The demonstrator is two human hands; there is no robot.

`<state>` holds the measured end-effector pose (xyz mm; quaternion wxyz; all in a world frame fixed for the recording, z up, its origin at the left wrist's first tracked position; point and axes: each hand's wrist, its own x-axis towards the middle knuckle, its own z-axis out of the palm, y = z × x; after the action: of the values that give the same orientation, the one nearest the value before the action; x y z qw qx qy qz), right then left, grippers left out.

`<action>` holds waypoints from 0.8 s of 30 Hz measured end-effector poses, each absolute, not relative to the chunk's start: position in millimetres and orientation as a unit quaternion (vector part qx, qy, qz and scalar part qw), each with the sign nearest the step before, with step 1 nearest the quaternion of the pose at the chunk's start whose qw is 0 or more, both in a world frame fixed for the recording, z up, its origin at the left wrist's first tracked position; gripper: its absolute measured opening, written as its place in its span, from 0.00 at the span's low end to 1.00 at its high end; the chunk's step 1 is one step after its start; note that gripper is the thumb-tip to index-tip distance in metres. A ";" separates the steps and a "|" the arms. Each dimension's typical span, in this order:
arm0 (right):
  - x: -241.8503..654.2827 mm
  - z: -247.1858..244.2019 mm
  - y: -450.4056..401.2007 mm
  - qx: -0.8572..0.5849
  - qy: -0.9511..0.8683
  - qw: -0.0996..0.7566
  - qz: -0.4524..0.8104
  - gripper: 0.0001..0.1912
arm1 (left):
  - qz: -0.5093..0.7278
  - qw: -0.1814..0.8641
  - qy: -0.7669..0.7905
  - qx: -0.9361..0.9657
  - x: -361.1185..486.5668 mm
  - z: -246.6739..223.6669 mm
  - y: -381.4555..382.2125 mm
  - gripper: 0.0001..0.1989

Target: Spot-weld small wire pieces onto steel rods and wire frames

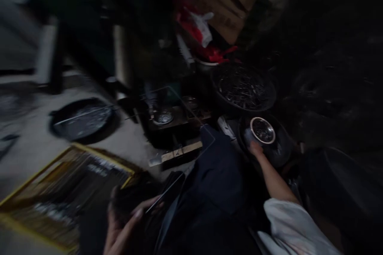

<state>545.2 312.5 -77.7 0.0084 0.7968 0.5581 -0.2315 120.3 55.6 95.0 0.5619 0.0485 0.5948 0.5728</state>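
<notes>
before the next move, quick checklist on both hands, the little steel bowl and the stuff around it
1. Right hand at the small steel bowl: ok, fingers at its near rim.
2. Bowl upright: ok, sits in a dark basin.
3. Bowl contents: cannot tell, too dark.
4. Left hand grip: ok, holds a thin flat dark piece.
5. Big pan of metal bits apart from bowl: ok.
6. Picture sharpness: not ok, blurred.

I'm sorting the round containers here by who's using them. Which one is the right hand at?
The small light-rimmed metal bowl: the right hand is at its near edge. The big dark basin behind and the pan far left go untouched.
</notes>
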 end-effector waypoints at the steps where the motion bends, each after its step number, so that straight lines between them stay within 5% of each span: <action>1: 547.9 -75.2 314.5 0.798 0.558 0.015 -0.230 0.06 | 0.586 0.554 0.588 0.064 123.2 95.1 55.9 0.46; 6: 561.9 -52.8 324.1 0.765 0.603 -0.002 -0.227 0.04 | 0.639 0.544 0.540 0.065 121.4 85.1 53.4 0.48; 13: 498.4 71.4 262.0 0.637 0.611 -0.230 -0.409 0.18 | 0.639 0.575 0.499 0.109 111.4 70.9 42.1 0.44; 18: 378.3 119.3 237.6 0.322 0.805 -0.150 -0.475 0.19 | 0.633 0.589 0.486 0.128 114.3 68.0 34.5 0.46; 22: 322.7 101.4 235.7 0.161 0.904 -0.024 -0.395 0.50 | 0.636 0.608 0.459 0.128 116.0 63.7 20.6 0.46; 24: 314.0 89.6 231.1 0.132 0.927 0.007 -0.351 0.53 | 0.637 0.609 0.455 0.127 114.4 58.5 12.5 0.47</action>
<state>314.0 231.1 89.6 0.0066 0.1324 0.9269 -0.3511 114.4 12.5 58.5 0.6090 0.1274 0.4548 0.6372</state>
